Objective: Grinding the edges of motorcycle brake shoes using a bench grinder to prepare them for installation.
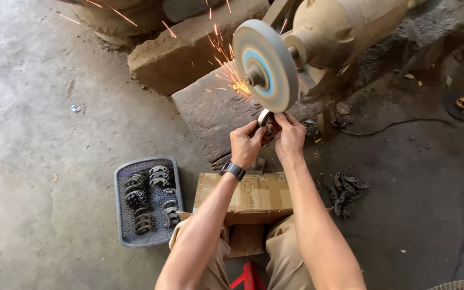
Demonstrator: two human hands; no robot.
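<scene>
1. A small metal part (265,117), at six o'clock under the grinding wheel (266,65), is pinched by left hand (247,144) and right hand (289,137), both closed on it.
2. Pressure is best kept light, fingertips kept off the wheel.
3. Sparks (226,62) are thrown towards ten o'clock.

Left hand (246,144) and right hand (289,136) press metal part (265,116) against grinding wheel (266,64)

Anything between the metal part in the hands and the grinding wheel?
Nothing visible. The left hand and right hand hold the small metal part together, right up at the lower rim of the grinding wheel. Sparks fly from the wheel's left side, so the part looks already in contact.
</scene>
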